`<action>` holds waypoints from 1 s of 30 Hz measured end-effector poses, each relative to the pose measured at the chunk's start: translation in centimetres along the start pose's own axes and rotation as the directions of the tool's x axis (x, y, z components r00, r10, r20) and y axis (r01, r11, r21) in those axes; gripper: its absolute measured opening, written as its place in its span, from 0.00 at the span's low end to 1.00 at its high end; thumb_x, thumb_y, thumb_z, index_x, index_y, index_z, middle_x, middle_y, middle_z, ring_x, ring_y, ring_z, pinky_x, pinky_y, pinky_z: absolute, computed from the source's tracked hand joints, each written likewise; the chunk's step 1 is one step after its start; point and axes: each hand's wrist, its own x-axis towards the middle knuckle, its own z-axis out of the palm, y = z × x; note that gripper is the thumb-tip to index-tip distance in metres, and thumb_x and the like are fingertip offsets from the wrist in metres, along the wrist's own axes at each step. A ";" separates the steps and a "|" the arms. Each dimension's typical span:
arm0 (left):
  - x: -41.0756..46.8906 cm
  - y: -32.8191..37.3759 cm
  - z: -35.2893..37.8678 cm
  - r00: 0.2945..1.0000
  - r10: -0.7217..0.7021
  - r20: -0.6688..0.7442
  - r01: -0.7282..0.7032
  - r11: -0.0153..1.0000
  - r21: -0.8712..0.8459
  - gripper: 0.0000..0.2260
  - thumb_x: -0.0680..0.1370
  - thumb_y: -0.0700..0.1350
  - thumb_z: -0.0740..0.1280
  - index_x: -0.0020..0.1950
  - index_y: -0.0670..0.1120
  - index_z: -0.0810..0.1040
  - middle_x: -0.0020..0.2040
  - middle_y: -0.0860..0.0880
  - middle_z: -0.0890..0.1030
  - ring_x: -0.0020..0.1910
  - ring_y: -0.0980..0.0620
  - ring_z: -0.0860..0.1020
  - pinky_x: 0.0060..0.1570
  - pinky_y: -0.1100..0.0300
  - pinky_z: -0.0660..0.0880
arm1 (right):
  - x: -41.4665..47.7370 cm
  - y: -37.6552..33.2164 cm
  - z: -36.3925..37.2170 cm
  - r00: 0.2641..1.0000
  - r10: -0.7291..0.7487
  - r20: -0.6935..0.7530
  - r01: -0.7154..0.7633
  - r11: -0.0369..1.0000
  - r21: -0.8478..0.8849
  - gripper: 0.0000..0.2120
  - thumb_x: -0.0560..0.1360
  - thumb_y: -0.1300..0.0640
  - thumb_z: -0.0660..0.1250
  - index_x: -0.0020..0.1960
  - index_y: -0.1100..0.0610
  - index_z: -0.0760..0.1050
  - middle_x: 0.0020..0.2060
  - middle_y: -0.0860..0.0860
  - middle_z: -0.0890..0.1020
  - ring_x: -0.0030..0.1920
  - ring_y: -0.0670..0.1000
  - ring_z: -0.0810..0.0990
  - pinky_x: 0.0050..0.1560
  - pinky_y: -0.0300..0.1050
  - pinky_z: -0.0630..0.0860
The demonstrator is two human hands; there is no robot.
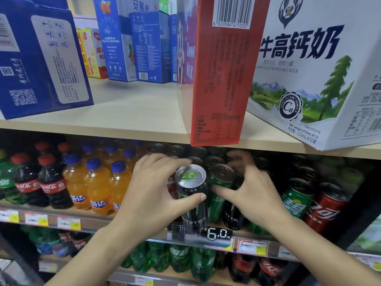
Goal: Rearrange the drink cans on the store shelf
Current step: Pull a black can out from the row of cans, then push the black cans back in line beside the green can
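Observation:
My left hand [152,190] grips a black Monster can [192,203] with a silver top and green tab, tilted slightly, at the front of the middle shelf. Just to its right stands a green can [219,186], and my right hand [251,193] wraps around it with thumb in front and fingers behind. Another black Monster can [233,217] stands below my right hand. More dark cans [198,153] fill the rows behind. To the right stand a green Sprite can [296,201] and a red Coca-Cola can [325,211].
Orange Fanta bottles [97,188] and cola bottles [51,184] stand left of the cans. A 6.0 price tag [218,233] sits on the shelf rail. Milk cartons, among them a red box [218,79] overhanging the edge, load the wooden shelf above [127,112]. Bottles fill the shelf below.

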 end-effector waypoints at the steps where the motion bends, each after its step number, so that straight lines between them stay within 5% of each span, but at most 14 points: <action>1: -0.4 0.1 -0.6 1.000 -0.024 -0.004 0.023 0.999 -0.038 0.28 0.65 0.65 0.72 0.60 0.53 0.81 0.53 0.60 0.82 0.56 0.61 0.73 0.60 0.53 0.69 | -0.3 0.0 -0.3 1.000 0.015 -0.018 -0.014 0.999 0.040 0.31 0.61 0.42 0.79 0.58 0.40 0.66 0.48 0.41 0.84 0.52 0.49 0.83 0.51 0.48 0.77; 4: -1.9 0.2 -1.9 0.995 -0.103 0.008 0.103 0.979 -0.177 0.28 0.65 0.63 0.76 0.63 0.58 0.78 0.57 0.65 0.81 0.61 0.63 0.76 0.59 0.64 0.72 | -1.5 0.1 -1.2 0.996 0.069 -0.054 -0.058 0.983 0.177 0.31 0.60 0.42 0.81 0.56 0.40 0.69 0.50 0.40 0.83 0.53 0.43 0.82 0.56 0.47 0.78; 7: -3.1 0.4 -2.4 0.992 -0.128 0.003 0.123 0.951 -0.285 0.28 0.64 0.57 0.80 0.62 0.59 0.77 0.58 0.66 0.81 0.60 0.64 0.77 0.55 0.74 0.70 | -2.9 0.1 -2.1 0.996 0.082 -0.037 -0.063 0.928 0.366 0.28 0.61 0.53 0.83 0.54 0.41 0.72 0.50 0.40 0.83 0.54 0.40 0.82 0.56 0.42 0.78; 11: -4.1 0.2 -2.4 0.985 -0.169 0.033 0.168 0.907 -0.385 0.29 0.63 0.51 0.83 0.61 0.59 0.77 0.57 0.63 0.82 0.58 0.61 0.80 0.55 0.71 0.73 | -4.6 0.4 -2.9 0.995 0.098 0.026 -0.098 0.859 0.502 0.30 0.60 0.61 0.83 0.56 0.46 0.73 0.53 0.44 0.83 0.56 0.46 0.82 0.54 0.45 0.81; 15: -5.2 -0.2 -1.8 0.944 -0.319 0.085 0.311 0.773 -0.554 0.30 0.62 0.49 0.83 0.61 0.60 0.77 0.55 0.60 0.84 0.56 0.60 0.81 0.53 0.63 0.77 | -5.8 0.3 -2.9 0.988 0.116 0.105 -0.155 0.793 0.589 0.29 0.56 0.56 0.83 0.54 0.47 0.76 0.51 0.49 0.84 0.55 0.48 0.83 0.50 0.45 0.82; 19: -6.5 -0.6 -1.3 0.903 -0.414 0.118 0.395 0.689 -0.607 0.30 0.61 0.47 0.82 0.61 0.56 0.77 0.53 0.66 0.83 0.54 0.66 0.79 0.52 0.56 0.78 | -5.8 -0.7 -2.3 0.987 0.100 0.128 -0.157 0.780 0.606 0.27 0.59 0.58 0.83 0.53 0.47 0.77 0.51 0.48 0.85 0.55 0.48 0.83 0.50 0.46 0.81; 23: -7.9 -0.8 -1.4 0.900 -0.420 0.119 0.396 0.671 -0.627 0.28 0.61 0.47 0.81 0.58 0.54 0.78 0.53 0.64 0.84 0.52 0.65 0.80 0.47 0.73 0.75 | -4.4 -1.9 -0.9 0.995 0.077 0.059 -0.097 0.822 0.561 0.24 0.63 0.61 0.82 0.53 0.49 0.75 0.52 0.45 0.83 0.54 0.45 0.82 0.55 0.49 0.81; 30: -8.9 -1.1 -1.2 0.926 -0.357 0.120 0.353 0.712 -0.606 0.30 0.57 0.53 0.82 0.57 0.59 0.78 0.55 0.52 0.85 0.55 0.51 0.82 0.55 0.60 0.77 | -1.7 -2.9 3.3 1.000 0.019 -0.022 -0.011 0.948 0.318 0.23 0.62 0.50 0.81 0.52 0.44 0.72 0.50 0.42 0.82 0.54 0.43 0.81 0.58 0.50 0.78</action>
